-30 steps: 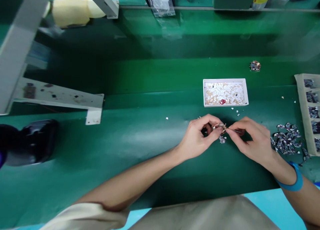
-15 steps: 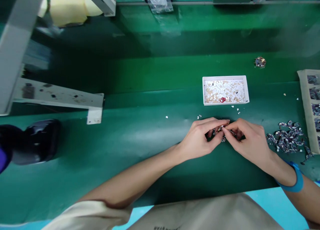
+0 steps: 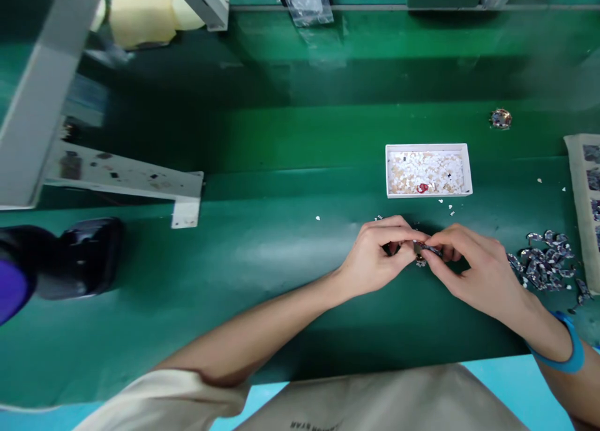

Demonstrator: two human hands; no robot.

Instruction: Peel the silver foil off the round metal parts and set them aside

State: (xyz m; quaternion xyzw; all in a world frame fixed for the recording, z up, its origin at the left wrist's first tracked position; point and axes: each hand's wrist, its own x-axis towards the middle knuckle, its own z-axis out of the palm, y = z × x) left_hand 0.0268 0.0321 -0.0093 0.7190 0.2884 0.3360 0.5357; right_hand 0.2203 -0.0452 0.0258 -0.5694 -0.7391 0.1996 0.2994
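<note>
My left hand [image 3: 382, 253] and my right hand [image 3: 473, 262] meet over the green mat, fingertips almost touching. Between the right thumb and forefinger is a small dark, shiny metallic part [image 3: 432, 250], like those in the loose pile. The left fingers are pinched together at its left end, by a small pale flat piece [image 3: 417, 247]; what exactly they hold is mostly hidden. Just below the fingertips a small metallic piece [image 3: 420, 262] shows. To the right of my right hand lies a pile of dark, shiny small parts [image 3: 546, 262].
Beyond the hands is a white box [image 3: 429, 195] with many tiny white and tan pieces and one red item. A round metallic part [image 3: 501, 118] lies farther back. At the right edge stands a compartment tray [image 3: 579, 200]; at left, a metal frame [image 3: 186, 213] and a black object [image 3: 94, 256].
The right fingers have drawn slightly away from the left, showing more of the dark metallic part and a pale piece between them. The whole view has shifted a little.
</note>
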